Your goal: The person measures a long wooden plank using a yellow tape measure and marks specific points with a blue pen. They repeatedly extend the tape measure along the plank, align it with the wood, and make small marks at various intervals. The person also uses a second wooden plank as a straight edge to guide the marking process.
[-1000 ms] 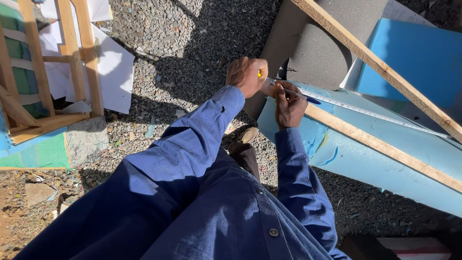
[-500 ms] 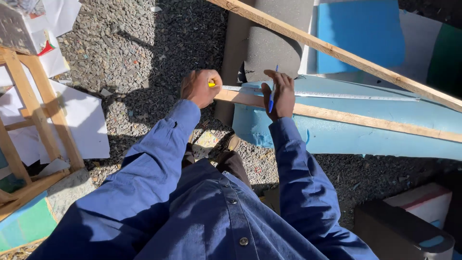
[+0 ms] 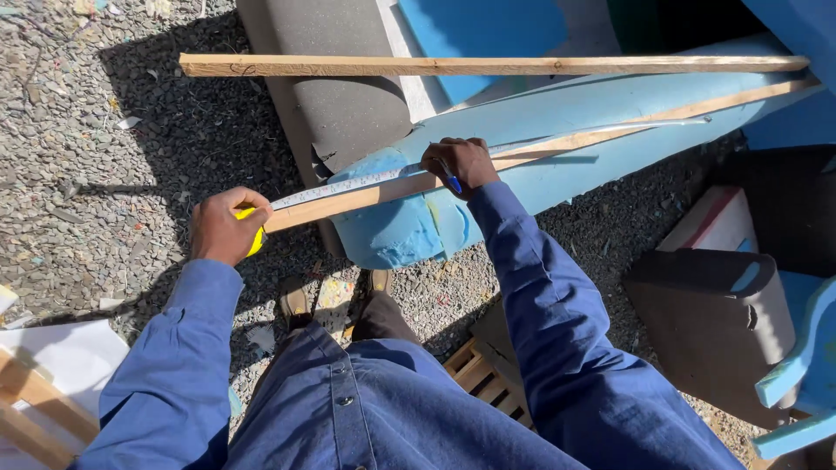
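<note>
Tape measure: yellow-cased steel tape measure [image 3: 252, 228] sits in my left hand [image 3: 222, 228], its pale blade [image 3: 348, 184] drawn out to the right along the long bare wooden batten [image 3: 366, 197].
Left hand: fingers clenched around the yellow case, just off the batten's near end, above the gravel.
Right hand: my right hand [image 3: 460, 162] presses down on blade and batten together, fingers curled around a blue pen [image 3: 454, 184] whose tip points down over the front edge.
Batten: lies slanted across the light blue foam block [image 3: 557, 148], touching its top face.
Doing it well: I judge the blade should stay flat and in line with the batten's edge, pulled taut from the case, and the pen stroke should be made square to the edge while the right hand pins the blade.
Around: 1 more wooden strip [image 3: 488, 64] lies across the grey foam roll [image 3: 348, 96] behind; a dark grey foam slab [image 3: 714, 322] and a small slatted wooden pallet [image 3: 488, 383] sit near my right side; grey gravel [image 3: 113, 148] covers the ground.
In the way: the blade's far stretch lifts off the batten, which could skew a reading; strong shadow falls over the near end.
</note>
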